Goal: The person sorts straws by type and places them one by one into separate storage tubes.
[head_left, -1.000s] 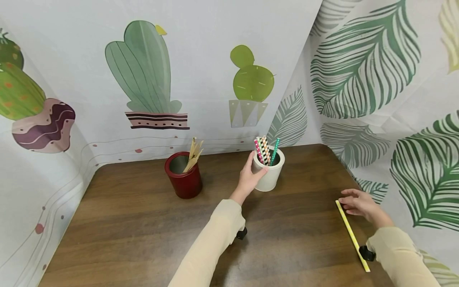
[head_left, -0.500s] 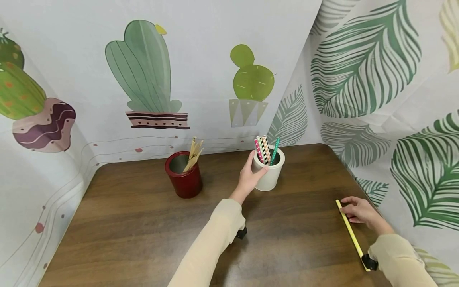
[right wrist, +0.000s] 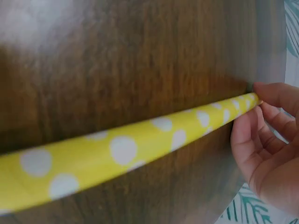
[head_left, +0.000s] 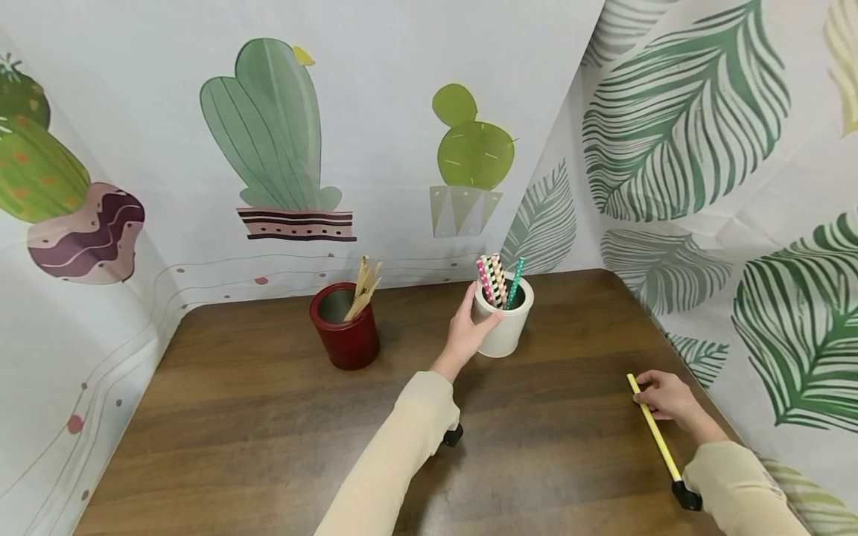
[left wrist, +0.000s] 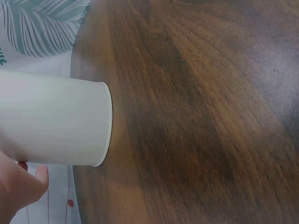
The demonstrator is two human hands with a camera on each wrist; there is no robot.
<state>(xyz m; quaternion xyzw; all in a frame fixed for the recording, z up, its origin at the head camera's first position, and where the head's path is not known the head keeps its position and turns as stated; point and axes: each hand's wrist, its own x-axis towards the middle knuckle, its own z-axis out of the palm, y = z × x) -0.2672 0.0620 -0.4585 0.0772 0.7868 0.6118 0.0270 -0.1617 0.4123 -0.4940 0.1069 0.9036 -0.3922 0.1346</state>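
In the head view my left hand point(head_left: 462, 333) grips the side of a white can point(head_left: 504, 336), which stands upright on the table. Several patterned paper straws point(head_left: 496, 281) and a teal one point(head_left: 515, 284) stick up out of it. The left wrist view shows the can's smooth wall point(left wrist: 56, 119), with the thumb at its lower edge. At the right, my right hand point(head_left: 669, 398) pinches a yellow straw with white dots point(head_left: 658, 433) near its far end. Thumb and fingers meet on that straw point(right wrist: 140, 144) in the right wrist view.
A dark red can point(head_left: 348, 342) with thin tan sticks point(head_left: 364, 290) leaning in it stands left of the white one. The wooden table point(head_left: 255, 417) ends at a wall cloth point(head_left: 389, 134) printed with cacti and leaves.
My right hand has come down beside the yellow straw and taken it between thumb and fingers. The straw has barely shifted. My left hand and the white can have stayed in place.
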